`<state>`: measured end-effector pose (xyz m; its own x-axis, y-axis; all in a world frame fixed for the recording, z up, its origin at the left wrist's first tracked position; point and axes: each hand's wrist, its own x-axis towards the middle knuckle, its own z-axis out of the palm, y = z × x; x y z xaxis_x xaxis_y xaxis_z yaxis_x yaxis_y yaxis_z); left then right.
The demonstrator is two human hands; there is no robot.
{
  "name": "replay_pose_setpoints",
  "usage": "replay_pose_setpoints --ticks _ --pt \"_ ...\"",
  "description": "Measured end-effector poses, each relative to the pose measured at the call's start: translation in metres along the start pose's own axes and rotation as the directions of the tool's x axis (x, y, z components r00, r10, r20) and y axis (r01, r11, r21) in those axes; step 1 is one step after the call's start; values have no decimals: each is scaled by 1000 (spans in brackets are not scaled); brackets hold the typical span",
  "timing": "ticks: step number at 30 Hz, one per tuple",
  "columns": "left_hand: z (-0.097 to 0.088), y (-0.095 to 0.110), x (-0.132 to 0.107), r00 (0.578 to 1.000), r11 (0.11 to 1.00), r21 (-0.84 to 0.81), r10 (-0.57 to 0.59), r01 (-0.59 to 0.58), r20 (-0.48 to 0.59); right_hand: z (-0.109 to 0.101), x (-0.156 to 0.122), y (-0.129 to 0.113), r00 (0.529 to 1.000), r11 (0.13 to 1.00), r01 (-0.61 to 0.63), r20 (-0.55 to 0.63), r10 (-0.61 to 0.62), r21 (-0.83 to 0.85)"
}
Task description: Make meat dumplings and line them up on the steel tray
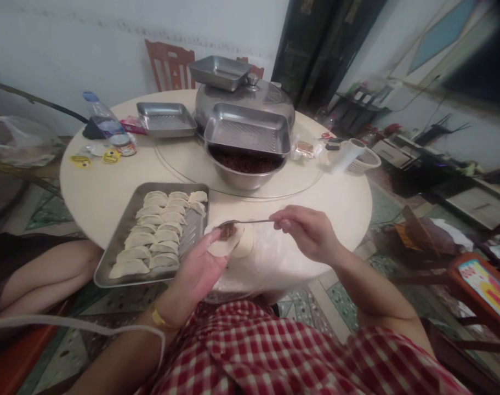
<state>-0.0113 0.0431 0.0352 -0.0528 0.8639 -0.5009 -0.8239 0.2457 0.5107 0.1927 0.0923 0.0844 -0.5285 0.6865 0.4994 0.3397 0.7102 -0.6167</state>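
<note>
My left hand [198,269] cups a round dumpling wrapper [224,244] with a dab of dark meat filling [227,231] on it. My right hand [305,230] pinches the handle of a metal spoon [250,222], whose tip rests in the filling on the wrapper. Just left of my left hand, a metal tray [110,263] holds several folded dumplings [159,236] in rows. Behind my hands stands a steel bowl [245,178] of dark filling [245,162]. Under the wrapper, a small stack of wrappers [248,244] lies on a plastic sheet.
The round cream table [110,186] carries an empty tray [165,118], a tray [248,131] over the bowl, a lidded pot [270,96] with a tray on top, a water bottle [104,118], a mug [346,156]. Another person's legs [40,274] at left. Red chair [170,66] behind.
</note>
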Motion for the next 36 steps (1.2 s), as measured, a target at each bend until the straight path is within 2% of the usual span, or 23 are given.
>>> replay_pose_setpoints --ticks 4,7,11,15,23,26,31,36 --pt "0 -3 2 1000 1000 10 24 -24 -6 3 -1 -2 1000 1000 -6 -6 6 8" --pt "-2 -4 3 999 999 7 36 -36 7 8 -2 3 993 991 -88 -66 95 103" --pt "-5 -4 4 998 999 -15 30 -30 55 11 -2 8 960 954 -170 -175 217 248" --pt "-5 -3 2 999 1000 -28 15 -13 45 8 -3 8 939 944 -200 -224 261 263" --pt "-3 -3 3 999 999 -20 41 -41 0 5 -9 7 967 985 -164 -189 171 52" --pt "-3 -3 3 999 999 -14 38 -38 -4 5 -10 7 975 986 -161 -146 166 47" --pt "-3 -4 4 999 999 20 43 -43 4 6 -10 8 958 962 -239 -130 256 130" --pt "-5 -9 10 999 999 -1 48 -48 17 8 -5 4 895 861 -391 -83 438 327"
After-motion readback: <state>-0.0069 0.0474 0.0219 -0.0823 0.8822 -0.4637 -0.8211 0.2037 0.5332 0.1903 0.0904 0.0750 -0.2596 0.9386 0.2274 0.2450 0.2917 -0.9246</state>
